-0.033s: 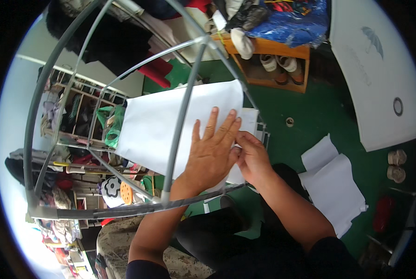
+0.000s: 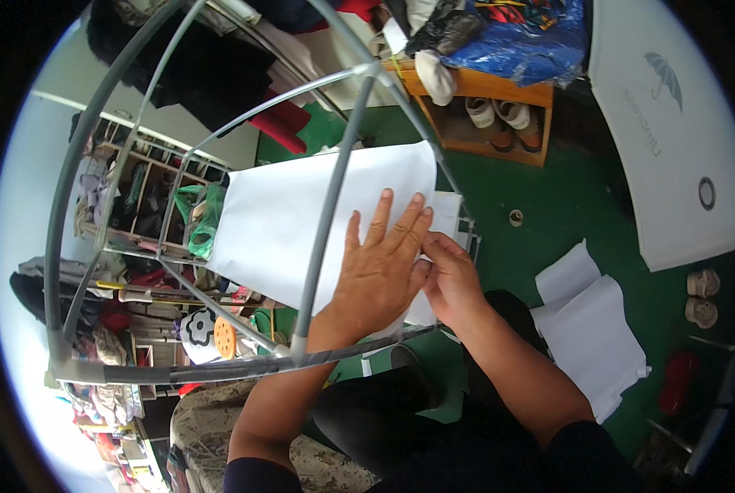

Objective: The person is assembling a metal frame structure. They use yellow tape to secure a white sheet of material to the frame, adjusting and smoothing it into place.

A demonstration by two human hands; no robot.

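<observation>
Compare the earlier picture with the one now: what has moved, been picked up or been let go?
Nothing has visibly changed. The left hand lies flat, fingers spread, on the white sheet on the metal frame, and the right hand pinches the sheet's edge beside it. The loose sheets lie on the green floor as before.
</observation>
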